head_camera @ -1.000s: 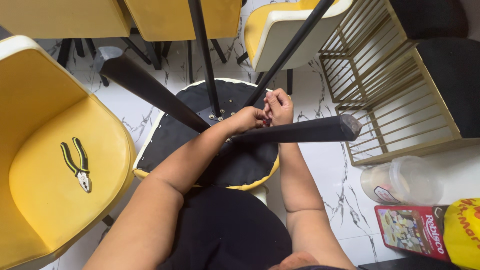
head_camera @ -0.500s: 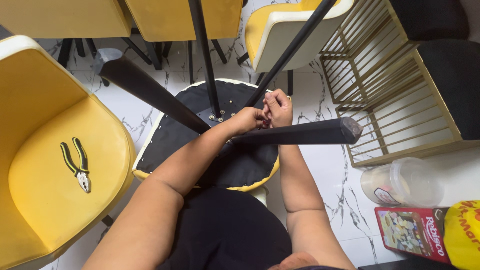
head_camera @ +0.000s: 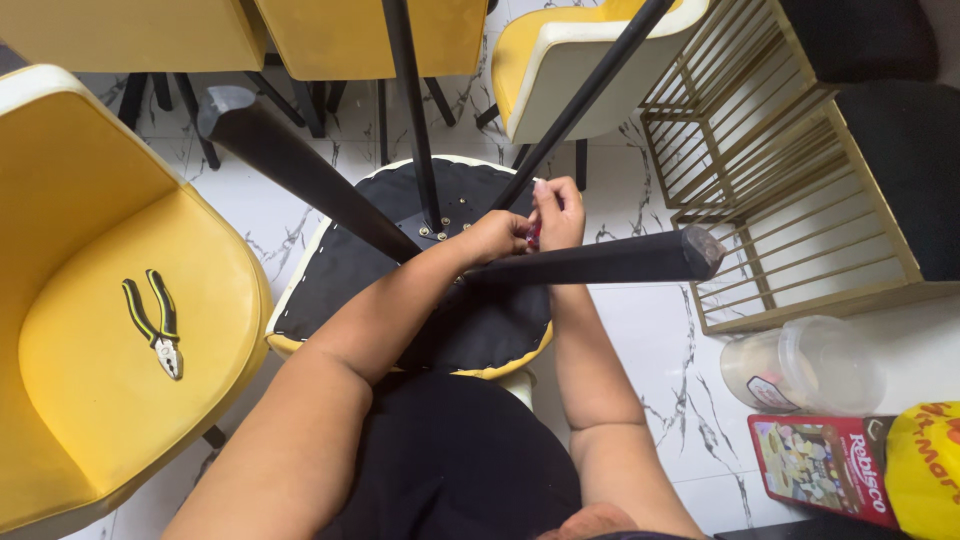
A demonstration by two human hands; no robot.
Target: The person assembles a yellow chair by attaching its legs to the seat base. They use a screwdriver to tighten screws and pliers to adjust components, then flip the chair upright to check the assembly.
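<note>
An upturned yellow chair [head_camera: 300, 345] lies in front of me, its black underside [head_camera: 480, 320] facing up and its black legs [head_camera: 600, 262] sticking out toward me. Both hands meet where the legs join the underside, beside a row of brass screws [head_camera: 440, 233]. My right hand [head_camera: 560, 210] pinches a small red-handled tool [head_camera: 534, 236] with its fingers upright. My left hand [head_camera: 495, 236] is curled into a fist pressed against the same spot; what it holds is hidden.
Yellow-and-black pliers [head_camera: 155, 325] lie on the seat of a yellow chair [head_camera: 90, 390] at left. More yellow chairs [head_camera: 570, 70] stand behind. A gold wire rack [head_camera: 790, 210] is at right, with a clear plastic jar [head_camera: 800, 365], a red box [head_camera: 820, 465] and a yellow packet [head_camera: 925, 465] below it.
</note>
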